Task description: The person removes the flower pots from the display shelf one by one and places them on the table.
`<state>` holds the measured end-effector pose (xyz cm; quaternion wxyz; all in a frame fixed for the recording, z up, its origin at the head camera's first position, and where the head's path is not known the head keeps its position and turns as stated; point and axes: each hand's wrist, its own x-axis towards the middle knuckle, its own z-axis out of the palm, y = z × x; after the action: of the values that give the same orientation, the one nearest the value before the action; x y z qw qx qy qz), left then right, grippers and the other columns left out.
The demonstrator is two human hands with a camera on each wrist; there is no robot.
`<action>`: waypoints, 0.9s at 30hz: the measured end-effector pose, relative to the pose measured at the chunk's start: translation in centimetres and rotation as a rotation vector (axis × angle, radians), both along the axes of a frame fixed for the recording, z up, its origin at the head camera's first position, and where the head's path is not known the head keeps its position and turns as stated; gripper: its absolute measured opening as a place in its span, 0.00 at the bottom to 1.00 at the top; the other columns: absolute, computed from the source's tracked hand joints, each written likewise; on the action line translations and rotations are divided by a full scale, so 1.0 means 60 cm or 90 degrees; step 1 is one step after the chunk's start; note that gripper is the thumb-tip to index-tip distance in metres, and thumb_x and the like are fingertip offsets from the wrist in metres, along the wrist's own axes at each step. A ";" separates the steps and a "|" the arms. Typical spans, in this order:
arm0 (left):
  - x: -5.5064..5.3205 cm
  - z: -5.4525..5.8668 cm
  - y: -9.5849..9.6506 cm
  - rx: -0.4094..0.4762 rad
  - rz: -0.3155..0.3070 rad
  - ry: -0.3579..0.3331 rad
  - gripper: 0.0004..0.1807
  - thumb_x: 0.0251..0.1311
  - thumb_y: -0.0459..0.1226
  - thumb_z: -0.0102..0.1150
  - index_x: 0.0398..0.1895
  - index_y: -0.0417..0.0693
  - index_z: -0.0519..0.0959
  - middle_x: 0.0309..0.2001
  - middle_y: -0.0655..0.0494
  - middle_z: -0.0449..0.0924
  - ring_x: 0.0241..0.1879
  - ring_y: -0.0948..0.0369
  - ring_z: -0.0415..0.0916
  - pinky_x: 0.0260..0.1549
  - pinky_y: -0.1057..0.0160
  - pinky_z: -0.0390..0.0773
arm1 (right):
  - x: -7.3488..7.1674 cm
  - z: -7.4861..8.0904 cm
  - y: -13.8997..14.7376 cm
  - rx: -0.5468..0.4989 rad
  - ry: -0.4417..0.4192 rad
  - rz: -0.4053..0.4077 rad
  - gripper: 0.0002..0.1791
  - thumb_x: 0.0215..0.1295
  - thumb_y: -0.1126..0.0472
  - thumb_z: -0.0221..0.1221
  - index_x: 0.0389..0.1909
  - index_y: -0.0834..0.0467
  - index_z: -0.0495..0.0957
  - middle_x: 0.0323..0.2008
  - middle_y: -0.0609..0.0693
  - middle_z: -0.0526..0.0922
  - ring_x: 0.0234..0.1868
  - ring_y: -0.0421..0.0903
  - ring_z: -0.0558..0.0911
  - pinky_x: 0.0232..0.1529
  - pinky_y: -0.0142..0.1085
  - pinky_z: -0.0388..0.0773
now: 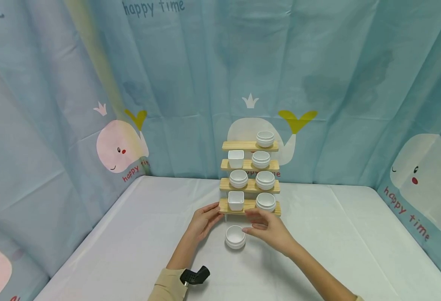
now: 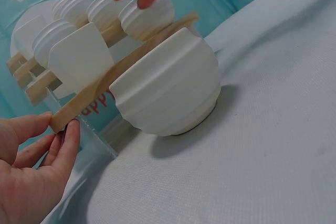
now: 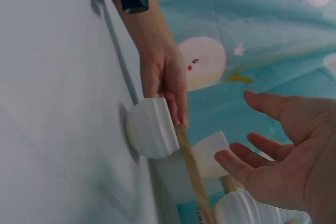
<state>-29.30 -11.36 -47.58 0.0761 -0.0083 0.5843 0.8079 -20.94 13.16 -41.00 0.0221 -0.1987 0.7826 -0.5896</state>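
A tiered stand of pale wooden planks point(image 1: 244, 146) on clear supports holds several white cups, some round and some square. My left hand point(image 1: 201, 223) pinches the left end of the lowest plank point(image 2: 86, 98), thumb above and fingers below. One round white bowl point(image 1: 235, 237) with a ridged side stands upright on the table in front of the stand. My right hand point(image 1: 271, 232) hovers with fingers extended between that bowl and the lowest plank's round cup point(image 1: 266, 202), holding nothing. On the same plank, to the left, sits a square cup point(image 1: 236, 201).
White cloth covers the table point(image 1: 337, 251). A blue curtain point(image 1: 190, 83) printed with whales hangs behind the stand and along both sides. A black wrist device point(image 1: 195, 275) is on the left sleeve.
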 end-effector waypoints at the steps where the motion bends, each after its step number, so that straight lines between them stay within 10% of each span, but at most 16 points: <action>1: 0.000 0.000 0.000 0.000 0.000 0.000 0.23 0.79 0.26 0.52 0.72 0.23 0.68 0.69 0.25 0.70 0.53 0.57 0.83 0.58 0.62 0.85 | 0.001 0.003 0.001 0.002 0.000 -0.005 0.30 0.68 0.63 0.71 0.65 0.73 0.74 0.64 0.71 0.78 0.65 0.68 0.79 0.66 0.46 0.83; 27: -0.002 -0.001 -0.001 0.001 -0.003 -0.001 0.24 0.79 0.27 0.52 0.73 0.23 0.67 0.70 0.25 0.69 0.57 0.54 0.82 0.60 0.61 0.84 | -0.006 0.063 0.057 -0.057 0.040 -0.112 0.27 0.71 0.69 0.66 0.67 0.72 0.72 0.67 0.70 0.75 0.67 0.66 0.78 0.56 0.23 0.82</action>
<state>-29.40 -11.43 -47.64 0.0785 -0.0072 0.5835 0.8083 -21.33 16.58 -37.23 -0.0632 -0.1479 0.7700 -0.6174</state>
